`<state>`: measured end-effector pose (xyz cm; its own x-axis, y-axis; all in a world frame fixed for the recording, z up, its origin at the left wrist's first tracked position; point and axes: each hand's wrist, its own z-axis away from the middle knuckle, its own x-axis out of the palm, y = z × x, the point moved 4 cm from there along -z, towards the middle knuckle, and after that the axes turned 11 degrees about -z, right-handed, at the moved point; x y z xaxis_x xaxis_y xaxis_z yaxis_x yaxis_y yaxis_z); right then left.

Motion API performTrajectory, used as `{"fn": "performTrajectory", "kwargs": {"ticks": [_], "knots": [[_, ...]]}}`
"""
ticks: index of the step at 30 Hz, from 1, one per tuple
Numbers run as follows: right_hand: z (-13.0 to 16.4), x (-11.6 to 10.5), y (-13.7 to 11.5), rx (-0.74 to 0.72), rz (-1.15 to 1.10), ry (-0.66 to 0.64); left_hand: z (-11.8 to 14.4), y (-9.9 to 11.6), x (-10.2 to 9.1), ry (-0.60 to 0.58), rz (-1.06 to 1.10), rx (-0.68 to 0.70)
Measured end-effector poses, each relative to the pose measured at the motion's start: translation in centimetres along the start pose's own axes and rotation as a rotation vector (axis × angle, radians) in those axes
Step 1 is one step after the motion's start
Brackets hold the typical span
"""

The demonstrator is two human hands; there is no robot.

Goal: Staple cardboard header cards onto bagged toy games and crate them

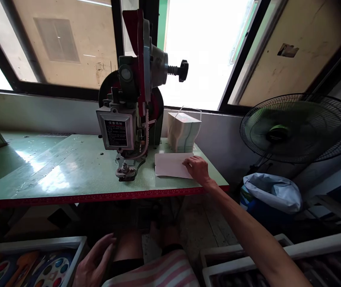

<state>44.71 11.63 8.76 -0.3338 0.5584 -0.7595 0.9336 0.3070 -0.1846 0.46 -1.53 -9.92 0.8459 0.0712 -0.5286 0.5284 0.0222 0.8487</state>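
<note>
My right hand (198,168) reaches out over the green table (68,171) and rests its fingers on a flat white card (172,164) lying near the table's right end. A tall stack of white cards (184,131) stands just behind that card. An eyelet press machine (131,99) with a black label plate stands left of the cards. My left hand (94,261) hangs low by my knee, fingers apart, holding nothing, next to a tray of colourful printed items (29,265).
A floor fan (298,127) stands at the right, with a blue bin lined with a white bag (270,195) below it. White trays (248,263) sit low at the right. A window (203,52) runs behind the machine.
</note>
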Motion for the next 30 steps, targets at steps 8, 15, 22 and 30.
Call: {"fn": "performTrajectory", "kwargs": {"ticks": [8, 15, 22, 30], "knots": [[1.1, -6.2, -1.6, 0.070, -0.121, 0.021, -2.0, 9.6, 3.9, 0.042, 0.042, 0.438], [9.0, -7.5, -6.8, -0.003, -0.527, -0.183, -1.9, 17.2, 5.3, -0.197, 0.044, 0.595], [26.9, -6.3, -1.2, 0.624, -0.480, -0.386, -1.0, 14.0, 9.6, -0.605, -0.065, 0.549], [53.9, -10.0, 1.0, 1.339, -0.192, -0.572, -2.5, 9.4, 10.9, -0.516, -0.101, 0.424]]}}
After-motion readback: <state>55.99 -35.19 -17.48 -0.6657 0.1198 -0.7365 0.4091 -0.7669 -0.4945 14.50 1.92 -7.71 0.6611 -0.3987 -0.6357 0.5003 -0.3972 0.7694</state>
